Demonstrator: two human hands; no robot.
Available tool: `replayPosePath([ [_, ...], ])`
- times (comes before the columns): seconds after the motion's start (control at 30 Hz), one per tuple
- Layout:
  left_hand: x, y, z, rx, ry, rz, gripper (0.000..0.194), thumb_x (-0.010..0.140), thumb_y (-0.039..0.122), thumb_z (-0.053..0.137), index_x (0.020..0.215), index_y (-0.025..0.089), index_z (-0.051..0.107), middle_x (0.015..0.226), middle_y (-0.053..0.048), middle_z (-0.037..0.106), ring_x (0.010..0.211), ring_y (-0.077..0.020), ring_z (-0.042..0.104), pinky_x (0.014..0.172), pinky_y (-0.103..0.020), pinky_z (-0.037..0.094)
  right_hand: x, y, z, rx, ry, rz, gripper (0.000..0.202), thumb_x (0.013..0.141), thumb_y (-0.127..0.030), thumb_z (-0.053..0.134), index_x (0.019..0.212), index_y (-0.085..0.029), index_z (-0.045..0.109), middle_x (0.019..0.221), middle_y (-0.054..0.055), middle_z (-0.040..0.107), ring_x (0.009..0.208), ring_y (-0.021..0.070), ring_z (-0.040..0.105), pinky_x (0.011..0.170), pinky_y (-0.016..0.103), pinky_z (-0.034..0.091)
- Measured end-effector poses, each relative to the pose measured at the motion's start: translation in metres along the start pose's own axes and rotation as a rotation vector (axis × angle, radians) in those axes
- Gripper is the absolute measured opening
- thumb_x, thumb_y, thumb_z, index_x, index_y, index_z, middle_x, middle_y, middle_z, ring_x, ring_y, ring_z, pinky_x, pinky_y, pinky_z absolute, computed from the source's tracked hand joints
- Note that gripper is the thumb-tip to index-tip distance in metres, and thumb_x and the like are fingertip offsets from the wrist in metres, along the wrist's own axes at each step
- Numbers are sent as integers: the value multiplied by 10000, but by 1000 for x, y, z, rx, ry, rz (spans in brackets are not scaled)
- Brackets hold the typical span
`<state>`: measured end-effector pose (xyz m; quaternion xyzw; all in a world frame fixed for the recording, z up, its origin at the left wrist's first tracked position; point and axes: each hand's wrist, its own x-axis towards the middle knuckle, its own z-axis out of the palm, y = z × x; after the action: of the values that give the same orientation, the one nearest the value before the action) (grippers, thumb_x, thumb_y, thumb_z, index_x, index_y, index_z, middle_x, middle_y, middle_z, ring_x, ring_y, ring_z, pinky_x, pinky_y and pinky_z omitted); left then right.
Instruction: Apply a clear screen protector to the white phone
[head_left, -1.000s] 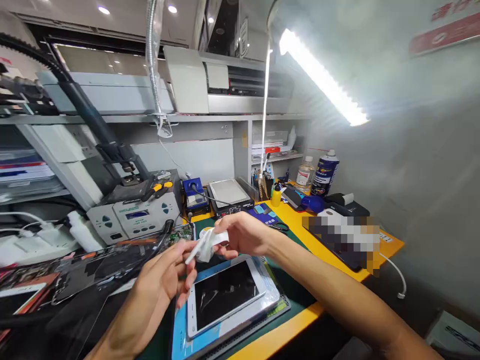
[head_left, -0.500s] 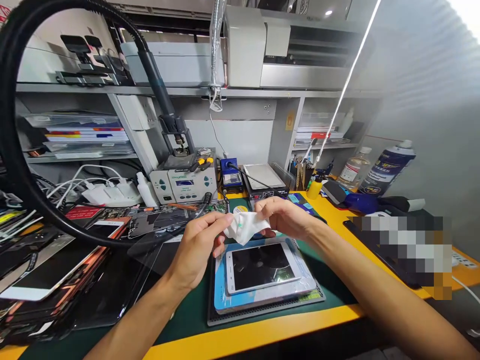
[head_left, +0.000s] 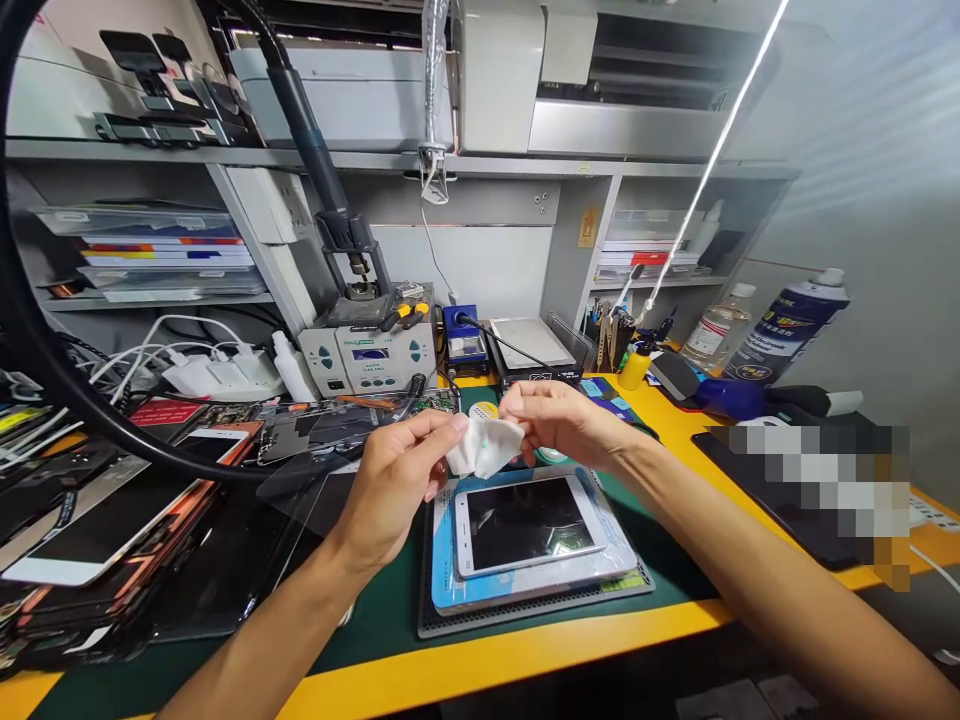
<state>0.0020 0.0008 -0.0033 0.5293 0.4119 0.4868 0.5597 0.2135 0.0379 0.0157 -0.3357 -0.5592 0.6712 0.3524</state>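
A small white cloth [head_left: 487, 447] with a pale green mark hangs between my two hands. My left hand [head_left: 409, 475] pinches its left side between thumb and fingers. At its upper right edge, my right hand [head_left: 559, 420] has its fingers closed on the cloth. Below them a white phone [head_left: 529, 525] with a dark screen lies face up. It rests on a blue and white flat package [head_left: 450, 580], which sits on a dark mesh-edged pad [head_left: 540, 612].
Stacked phones and parts [head_left: 135, 510] fill the left side. A soldering station [head_left: 367, 355] stands behind, with a black cable [head_left: 135, 430] curving at left. Bottle [head_left: 716, 325], spray can [head_left: 787, 330] and yellow bottle [head_left: 634, 368] are at right.
The view has shifted slightly. The cloth is spread differently, and my right hand's grip has moved to its upper edge. My left hand still pinches the left side.
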Motion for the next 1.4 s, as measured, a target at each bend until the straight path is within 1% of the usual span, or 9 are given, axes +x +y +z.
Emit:
replayPosePath([
  [0.1,1,-1,-1,0,0,-7,353,833,492,742,761,154,668,669,16,473,573,-85,358,436,-193,259,0,2,-1,-94,-29,57,286,708,-330,860,862,-131,724,730,-2,681,574,98,595,539,225,488],
  [0.33,4,-2,-1,-4,2,-31,437,840,555,724,718,148,621,649,21,453,555,-78,369,412,-173,288,-3,-3,-8,-115,-54,80,297,657,-319,906,732,-127,693,682,-20,663,549,92,587,520,231,504],
  [0.5,2,1,0,29,-199,-171,416,810,557,758,843,168,612,576,45,482,454,-63,339,350,-164,253,-3,-4,-6,-78,-46,113,327,655,-332,911,748,-143,661,651,-27,660,520,93,587,506,227,501],
  [0.6,2,1,-3,87,-192,-157,381,787,484,807,888,164,627,547,71,456,431,-45,311,355,-155,242,-4,-5,-6,-83,-35,116,328,658,-333,911,747,-142,659,639,-26,654,520,93,590,498,220,499],
  [0.73,4,-1,-7,79,-19,-50,331,796,452,806,875,170,653,595,70,448,475,-48,335,384,-164,238,-4,-5,-7,-154,8,123,330,651,-346,914,719,-137,667,639,-28,638,525,92,594,476,210,495],
  [0.87,0,-2,-4,275,66,230,197,862,369,748,866,184,679,673,43,514,580,-75,439,505,-202,352,-3,-2,-7,-159,-4,131,319,705,-390,882,740,-140,687,651,-3,664,569,113,635,496,208,510],
  [0.97,-6,-2,-2,439,-60,388,117,887,314,706,902,198,704,812,9,549,712,-116,507,623,-249,416,-2,0,-6,-101,-48,133,287,775,-396,819,760,-134,701,663,30,688,606,140,670,509,214,517],
  [1.13,-10,-2,-8,513,-259,433,245,920,250,587,1111,241,741,888,-14,515,796,-157,523,674,-295,422,-1,0,-6,38,-119,127,102,776,-202,705,811,-107,722,707,52,705,598,140,644,559,252,560],
  [1.4,3,-6,-15,408,60,496,208,861,165,585,913,229,776,835,-3,536,712,-126,510,592,-275,367,5,-3,-13,115,-82,178,112,742,-186,606,789,-123,687,703,79,698,608,196,647,563,312,567],
])
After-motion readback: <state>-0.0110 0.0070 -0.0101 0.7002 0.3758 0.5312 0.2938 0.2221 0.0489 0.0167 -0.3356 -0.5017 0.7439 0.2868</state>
